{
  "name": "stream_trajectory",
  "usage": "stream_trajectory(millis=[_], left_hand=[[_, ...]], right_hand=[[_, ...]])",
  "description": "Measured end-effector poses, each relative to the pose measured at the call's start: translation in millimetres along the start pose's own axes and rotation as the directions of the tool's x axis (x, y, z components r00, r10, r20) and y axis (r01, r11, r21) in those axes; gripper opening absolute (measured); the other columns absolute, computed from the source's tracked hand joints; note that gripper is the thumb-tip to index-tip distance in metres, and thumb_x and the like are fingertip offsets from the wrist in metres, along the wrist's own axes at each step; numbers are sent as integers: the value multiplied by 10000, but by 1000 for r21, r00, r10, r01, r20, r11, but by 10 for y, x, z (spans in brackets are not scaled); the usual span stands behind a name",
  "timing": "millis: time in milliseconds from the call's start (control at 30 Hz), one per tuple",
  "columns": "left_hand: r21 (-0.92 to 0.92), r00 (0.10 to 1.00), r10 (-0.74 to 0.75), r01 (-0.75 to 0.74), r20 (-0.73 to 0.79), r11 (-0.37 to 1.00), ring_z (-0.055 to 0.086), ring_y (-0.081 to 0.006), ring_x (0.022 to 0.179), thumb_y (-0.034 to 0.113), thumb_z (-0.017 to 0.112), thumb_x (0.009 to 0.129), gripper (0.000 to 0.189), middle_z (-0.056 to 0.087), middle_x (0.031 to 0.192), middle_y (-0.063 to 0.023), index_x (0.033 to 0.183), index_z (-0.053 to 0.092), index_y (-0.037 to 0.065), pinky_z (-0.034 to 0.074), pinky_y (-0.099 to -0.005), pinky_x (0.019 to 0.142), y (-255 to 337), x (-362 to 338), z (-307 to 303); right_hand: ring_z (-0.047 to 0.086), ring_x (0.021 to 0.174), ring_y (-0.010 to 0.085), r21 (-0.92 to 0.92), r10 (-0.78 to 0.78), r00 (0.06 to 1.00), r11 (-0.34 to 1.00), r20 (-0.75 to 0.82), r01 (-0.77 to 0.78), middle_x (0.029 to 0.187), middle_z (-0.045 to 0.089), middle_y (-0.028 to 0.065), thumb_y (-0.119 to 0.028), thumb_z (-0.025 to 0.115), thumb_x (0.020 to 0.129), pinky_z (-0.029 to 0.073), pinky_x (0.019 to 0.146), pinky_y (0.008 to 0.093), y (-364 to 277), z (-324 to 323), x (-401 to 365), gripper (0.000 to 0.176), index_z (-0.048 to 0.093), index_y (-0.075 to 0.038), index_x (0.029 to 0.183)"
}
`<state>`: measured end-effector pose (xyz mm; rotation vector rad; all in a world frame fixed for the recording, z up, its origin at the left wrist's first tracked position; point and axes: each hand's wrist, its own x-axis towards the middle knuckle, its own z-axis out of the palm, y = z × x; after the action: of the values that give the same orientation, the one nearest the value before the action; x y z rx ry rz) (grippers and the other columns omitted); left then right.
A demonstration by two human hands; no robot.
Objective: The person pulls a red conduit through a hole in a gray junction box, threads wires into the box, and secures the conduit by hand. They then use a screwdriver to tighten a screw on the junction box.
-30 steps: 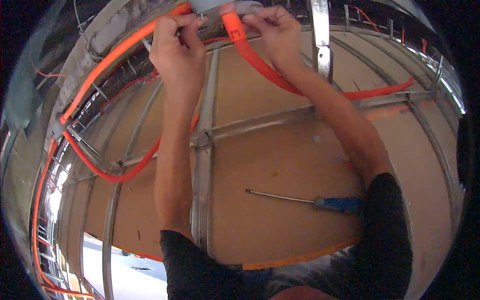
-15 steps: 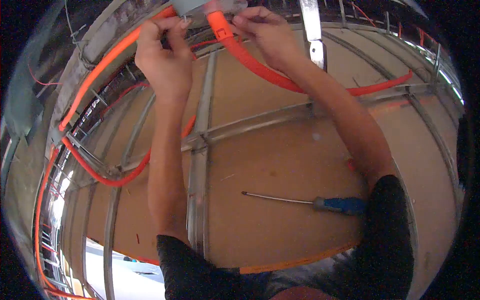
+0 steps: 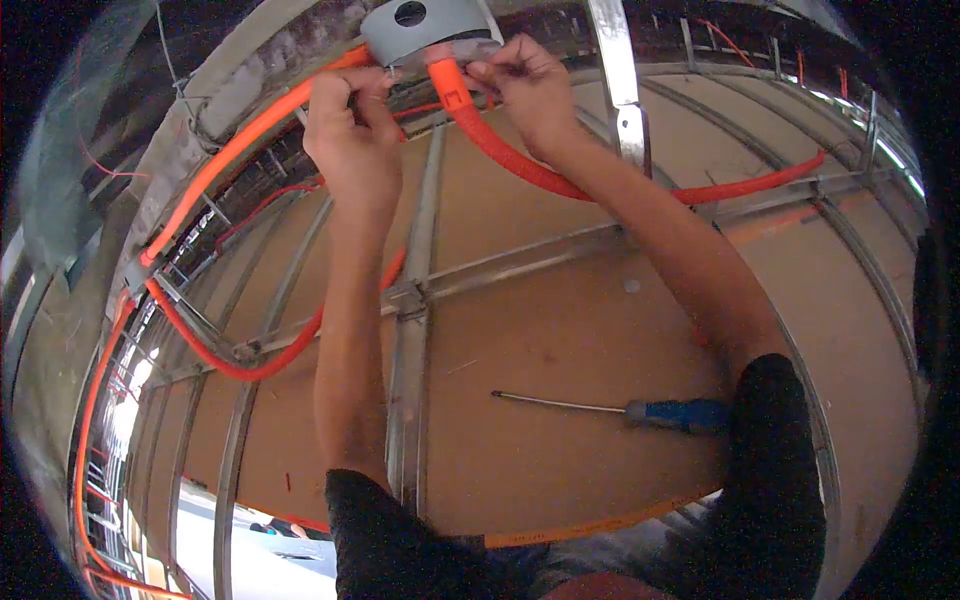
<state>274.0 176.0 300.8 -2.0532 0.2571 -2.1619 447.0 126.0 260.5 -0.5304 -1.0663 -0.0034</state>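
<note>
we see the grey box (image 3: 402, 42) just above the fingertips of both hands, its round hole (image 3: 410, 13) showing. on the left hand (image 3: 355, 150), thumb and forefinger pinch a small pale piece (image 3: 393, 73) just below the box's left side. the right hand (image 3: 532, 105) has its fingers bunched close together near the box's right lower edge; we cannot tell whether they grip anything. between the hands, an orange connector (image 3: 450, 88) joins the box's underside to a red corrugated conduit (image 3: 515, 163) that passes behind the right forearm. below, well apart from both hands, we find a screwdriver (image 3: 678, 413) on the brown panel (image 3: 560, 470).
</note>
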Motion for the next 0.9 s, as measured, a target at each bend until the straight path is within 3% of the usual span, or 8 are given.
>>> stream_trajectory(millis=[267, 433, 567, 633, 667, 733, 867, 900], left_hand=[[-15, 999, 24, -25, -31, 1000, 635, -179, 733, -155, 554, 798, 178, 639, 804, -89, 842, 558, 18, 494, -281, 659, -84, -23, 52], [-173, 987, -157, 149, -34, 974, 620, -146, 744, -139, 545, 828, 155, 628, 799, -74, 848, 562, 13, 490, -265, 670, -53, -62, 84], [-185, 980, -194, 185, -33, 965, 610, -128, 736, -131, 548, 841, 143, 619, 798, -65, 867, 564, 9, 486, -259, 659, -55, -79, 112], [-270, 982, -182, 161, -56, 949, 598, -118, 719, -117, 556, 853, 122, 607, 797, -61, 882, 557, 1, 484, -250, 652, -49, -86, 136], [-272, 981, -186, 164, -53, 948, 598, -118, 719, -117, 556, 853, 122, 607, 797, -61, 882, 557, 1, 484, -250, 652, -41, -89, 139], [-243, 987, -153, 137, -50, 960, 586, -110, 711, -108, 558, 864, 102, 599, 796, -55, 888, 544, -10, 485, -242, 652, -28, -75, 137], [-225, 981, -185, 170, -48, 959, 577, -105, 710, -114, 557, 863, 100, 595, 795, -55, 882, 543, -16, 491, -242, 652, 3, -74, 135], [-257, 978, -206, 188, -43, 948, 577, -103, 712, -113, 558, 863, 98, 595, 797, -55, 879, 545, -17, 493, -242, 650, 7, -78, 134]], right_hand=[[696, 816, 185, -63, -171, 985, 984, -29, 169, 875, 650, 72, 71, 651, 852, 541, 630, 271, 86, 6, 6, 165, 526, -36, 846], [696, 814, 201, 6, -172, 985, 985, -25, 173, 893, 664, 97, 67, 651, 853, 566, 706, 294, 3, 1, -21, 133, 553, -23, 860], [697, 807, 194, 16, -184, 981, 983, -57, 185, 878, 673, 99, 55, 652, 858, 561, 707, 293, -12, -12, -39, 112, 565, -17, 864], [697, 803, 188, -269, -303, 952, 921, -40, 282, 860, 677, 95, 41, 652, 863, 557, 707, 287, -41, -36, -15, 100, 567, -13, 865], [697, 803, 188, -272, -300, 953, 921, -42, 278, 860, 677, 95, 41, 652, 863, 557, 707, 287, -72, -29, -36, 100, 567, -13, 865], [685, 768, 162, 7, -188, 980, 982, -57, 189, 815, 675, 74, 14, 693, 826, 554, 709, 284, -129, -6, -56, 108, 591, -7, 851], [680, 788, 159, -82, -185, 982, 979, 30, 187, 828, 677, 75, -16, 701, 829, 540, 732, 269, -113, -147, 55, 105, 605, -5, 871], [687, 846, 187, -120, -137, 987, 982, 87, 147, 912, 681, 93, -4, 660, 863, 549, 777, 285, -114, -203, 78, 82, 597, 0, 916]])
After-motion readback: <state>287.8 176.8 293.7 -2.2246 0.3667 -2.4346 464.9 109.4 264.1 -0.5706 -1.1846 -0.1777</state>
